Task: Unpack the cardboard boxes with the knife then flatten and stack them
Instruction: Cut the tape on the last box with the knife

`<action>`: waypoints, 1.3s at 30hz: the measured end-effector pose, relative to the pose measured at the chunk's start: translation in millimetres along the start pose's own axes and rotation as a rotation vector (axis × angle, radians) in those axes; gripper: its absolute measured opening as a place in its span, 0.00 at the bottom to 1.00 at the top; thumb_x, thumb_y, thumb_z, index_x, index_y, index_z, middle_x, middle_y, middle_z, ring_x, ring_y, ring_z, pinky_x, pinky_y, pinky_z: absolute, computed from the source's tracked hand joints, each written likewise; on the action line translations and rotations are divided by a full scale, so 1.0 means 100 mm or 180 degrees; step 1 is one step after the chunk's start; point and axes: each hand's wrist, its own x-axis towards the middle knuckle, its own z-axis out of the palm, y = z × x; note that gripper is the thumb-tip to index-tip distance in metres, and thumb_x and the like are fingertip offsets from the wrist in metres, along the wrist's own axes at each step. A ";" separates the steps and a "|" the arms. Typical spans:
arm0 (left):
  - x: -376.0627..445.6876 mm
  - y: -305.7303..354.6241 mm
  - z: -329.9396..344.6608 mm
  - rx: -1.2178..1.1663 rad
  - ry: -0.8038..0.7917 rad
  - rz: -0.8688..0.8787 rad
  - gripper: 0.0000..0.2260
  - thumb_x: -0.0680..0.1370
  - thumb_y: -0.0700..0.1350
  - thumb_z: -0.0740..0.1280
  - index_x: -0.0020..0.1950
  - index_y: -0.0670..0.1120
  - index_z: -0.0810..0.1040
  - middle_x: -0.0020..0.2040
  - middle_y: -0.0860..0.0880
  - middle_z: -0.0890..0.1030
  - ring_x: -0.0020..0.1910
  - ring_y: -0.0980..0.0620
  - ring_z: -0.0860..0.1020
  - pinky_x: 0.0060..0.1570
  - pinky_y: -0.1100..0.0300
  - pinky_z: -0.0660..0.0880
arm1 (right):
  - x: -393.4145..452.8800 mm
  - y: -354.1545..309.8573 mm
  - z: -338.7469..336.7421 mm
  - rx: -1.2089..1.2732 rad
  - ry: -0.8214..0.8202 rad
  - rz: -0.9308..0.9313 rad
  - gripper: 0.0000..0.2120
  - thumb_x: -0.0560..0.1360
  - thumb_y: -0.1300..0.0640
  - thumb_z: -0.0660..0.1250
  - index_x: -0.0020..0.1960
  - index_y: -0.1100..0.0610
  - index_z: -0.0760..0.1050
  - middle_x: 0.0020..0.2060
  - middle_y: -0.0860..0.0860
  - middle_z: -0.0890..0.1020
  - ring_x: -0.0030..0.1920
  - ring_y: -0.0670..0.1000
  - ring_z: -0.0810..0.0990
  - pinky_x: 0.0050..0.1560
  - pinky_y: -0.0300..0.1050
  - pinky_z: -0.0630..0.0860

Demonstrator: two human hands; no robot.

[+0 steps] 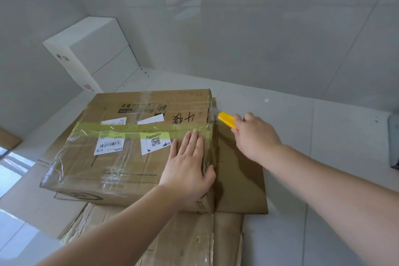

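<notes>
A taped brown cardboard box (121,157) with white labels and a yellow-green tape strip lies on flattened cardboard (239,181) on the floor. My left hand (190,166) rests flat on the box top near its right edge, fingers straight, thumb over the edge. My right hand (254,136) grips a yellow knife (226,120) whose tip meets the clear tape at the box's upper right corner. The blade itself is too small to see.
More flattened cardboard (172,239) lies in front of the box. A white box (92,54) leans in the far left corner against the tiled wall. A dark object (394,142) sits at the right edge. Pale tiled floor (323,179) spreads to the right.
</notes>
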 end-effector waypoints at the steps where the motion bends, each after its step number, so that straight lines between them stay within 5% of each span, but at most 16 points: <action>1: 0.01 0.00 0.00 -0.0053 0.0032 -0.0021 0.35 0.75 0.60 0.47 0.78 0.44 0.46 0.78 0.48 0.43 0.75 0.55 0.37 0.74 0.50 0.38 | -0.02 0.03 0.02 -0.0015 -0.0021 -0.0083 0.19 0.81 0.49 0.54 0.68 0.56 0.65 0.52 0.55 0.73 0.50 0.58 0.74 0.40 0.46 0.64; 16: 0.01 0.06 -0.08 -0.0458 0.0569 0.0185 0.28 0.74 0.52 0.56 0.72 0.43 0.64 0.75 0.47 0.61 0.76 0.50 0.54 0.75 0.51 0.48 | -0.60 0.20 -0.03 0.0064 -0.0158 -0.0885 0.23 0.79 0.47 0.57 0.72 0.53 0.66 0.47 0.51 0.71 0.46 0.55 0.74 0.36 0.44 0.67; 28: 0.02 0.08 -0.12 -0.0609 0.0567 0.0334 0.23 0.74 0.48 0.60 0.69 0.43 0.70 0.71 0.48 0.69 0.72 0.51 0.61 0.73 0.49 0.57 | 0.04 0.07 0.01 0.0068 -0.0073 -0.0102 0.16 0.80 0.49 0.55 0.64 0.55 0.68 0.52 0.55 0.73 0.52 0.59 0.75 0.42 0.47 0.66; 33: 0.06 -0.13 -0.21 -0.0415 0.0523 0.0392 0.22 0.77 0.55 0.56 0.69 0.48 0.70 0.70 0.50 0.70 0.68 0.50 0.67 0.69 0.55 0.59 | -0.19 0.35 -0.10 0.0491 -0.0110 0.0318 0.11 0.80 0.52 0.56 0.55 0.57 0.71 0.41 0.54 0.71 0.47 0.61 0.76 0.42 0.49 0.69; 39: 0.09 -1.00 -0.31 -0.0223 0.0534 -0.0728 0.22 0.78 0.55 0.53 0.69 0.47 0.68 0.70 0.49 0.69 0.68 0.47 0.67 0.66 0.51 0.63 | -0.18 -0.26 -0.24 0.1335 -0.0226 0.0129 0.16 0.81 0.54 0.55 0.35 0.52 0.63 0.29 0.51 0.71 0.29 0.52 0.70 0.29 0.45 0.60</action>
